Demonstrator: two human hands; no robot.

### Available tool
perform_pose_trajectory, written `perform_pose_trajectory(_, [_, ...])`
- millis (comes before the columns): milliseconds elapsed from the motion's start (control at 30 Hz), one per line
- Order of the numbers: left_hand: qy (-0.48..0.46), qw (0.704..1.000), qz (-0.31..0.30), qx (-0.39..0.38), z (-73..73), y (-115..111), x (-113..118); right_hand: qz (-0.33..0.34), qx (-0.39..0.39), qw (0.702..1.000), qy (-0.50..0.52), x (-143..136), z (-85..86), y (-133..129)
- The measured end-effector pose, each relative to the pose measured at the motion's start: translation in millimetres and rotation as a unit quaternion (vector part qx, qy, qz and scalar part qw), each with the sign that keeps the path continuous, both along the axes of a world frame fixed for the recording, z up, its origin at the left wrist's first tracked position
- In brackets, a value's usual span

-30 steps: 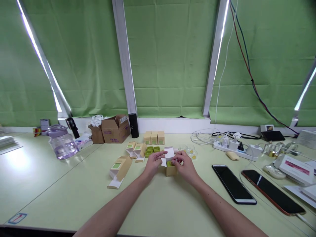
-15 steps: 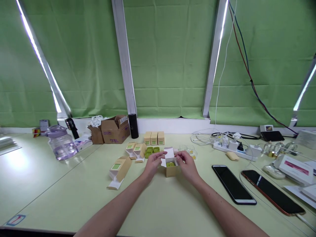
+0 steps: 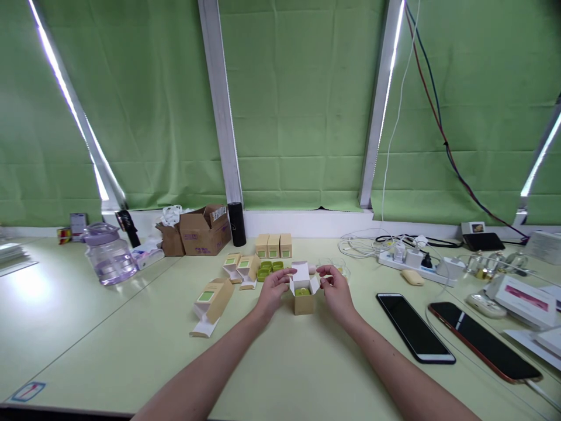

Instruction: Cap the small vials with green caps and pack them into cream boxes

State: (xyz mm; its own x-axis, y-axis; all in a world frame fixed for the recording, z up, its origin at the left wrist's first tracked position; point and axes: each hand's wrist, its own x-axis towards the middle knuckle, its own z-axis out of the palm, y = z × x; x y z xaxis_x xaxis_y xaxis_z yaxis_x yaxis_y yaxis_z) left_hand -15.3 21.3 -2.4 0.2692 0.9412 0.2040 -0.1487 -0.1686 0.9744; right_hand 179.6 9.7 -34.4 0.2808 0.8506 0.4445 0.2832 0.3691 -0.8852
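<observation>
A small cardboard box stands upright on the table in front of me, its white lid and side flaps raised. Inside it shows something olive green. My left hand is at the box's left side, fingers stretched toward the left flap; whether they touch it I cannot tell. Just right of the right flap, my right hand has its thumb and fingers apart and holds nothing. Green square cups sit behind my left hand. Clear round containers are partly hidden behind my right hand.
Three closed boxes stand at the back. Opened boxes lie to the left, before a brown carton and a purple-lidded jug. On the right are a phone, another phone and a power strip.
My right hand has moved slightly right, away from the box's right flap, which now stands out to the side. The left hand has shifted a little; the box stays in place.
</observation>
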Motion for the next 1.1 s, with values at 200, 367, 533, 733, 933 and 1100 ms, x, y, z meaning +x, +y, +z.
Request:
perform_pose_trajectory(200, [0.0, 1.0, 0.012, 0.028, -1.8, -2.0, 3.7, 0.021, -0.006, 0.999, 0.024, -1.0, -2.2, 0.9])
perform_pose_trajectory(367, [0.014, 0.999, 0.012, 0.046, -3.6, -2.4, 4.9, 0.028, -0.003, 0.999, 0.03, -2.5, -2.2, 0.7])
perform_pose_trajectory(533, [0.035, 0.998, 0.008, 0.043, -6.1, -5.3, 5.3, 0.043, -0.014, 0.998, 0.049, -4.0, 0.6, -1.0])
perform_pose_trajectory(733, [0.051, 0.998, -0.005, 0.037, -4.3, -10.0, 6.4, 0.062, -0.024, 0.994, 0.088, -5.1, 2.6, -4.1])
perform_pose_trajectory(933, [0.064, 0.997, -0.006, 0.042, -3.0, -9.6, 8.8, 0.092, -0.033, 0.987, 0.125, -6.9, 3.7, -6.4])
perform_pose_trajectory(1100, [0.061, 0.997, -0.014, 0.044, -2.4, -10.3, 9.9, 0.12, -0.044, 0.982, 0.142, -9.0, 6.4, -8.6])
